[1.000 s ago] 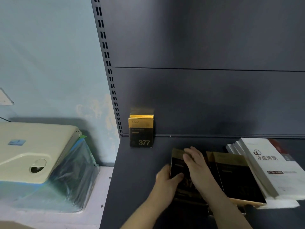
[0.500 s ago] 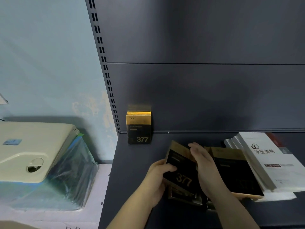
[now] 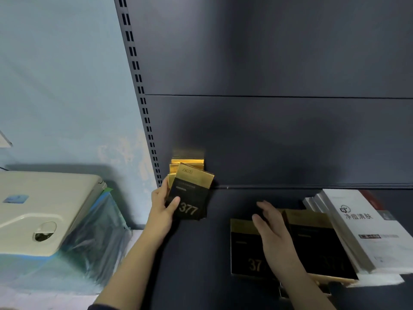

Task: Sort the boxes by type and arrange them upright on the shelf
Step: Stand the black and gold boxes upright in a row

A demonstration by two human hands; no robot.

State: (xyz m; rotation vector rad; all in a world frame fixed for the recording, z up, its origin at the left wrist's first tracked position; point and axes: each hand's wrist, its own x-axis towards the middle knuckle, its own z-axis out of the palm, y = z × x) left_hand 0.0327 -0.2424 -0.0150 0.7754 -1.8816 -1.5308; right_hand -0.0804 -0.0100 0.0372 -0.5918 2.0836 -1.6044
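Observation:
My left hand (image 3: pixel 162 206) grips a black-and-gold box marked 377 (image 3: pixel 190 193), tilted, right in front of the upright black-and-gold boxes (image 3: pixel 187 162) standing at the back left of the dark shelf (image 3: pixel 201 265). My right hand (image 3: pixel 271 231) lies open with straight fingers over flat black-and-gold boxes (image 3: pixel 243 249) lying on the shelf, with another flat one (image 3: pixel 317 245) to its right. White boxes with black print (image 3: pixel 362 227) lean in a stack at the far right.
A slotted shelf upright (image 3: pixel 136 86) borders the shelf's left side against a pale blue wall. Left of the shelf sits a cream plastic device (image 3: pixel 40 209) on plastic wrap. The shelf's dark back panel (image 3: pixel 279 130) rises behind the boxes.
My left hand lifted one 377 box off the flat pile and carried it left and back to the upright boxes. My right hand stayed over the pile.

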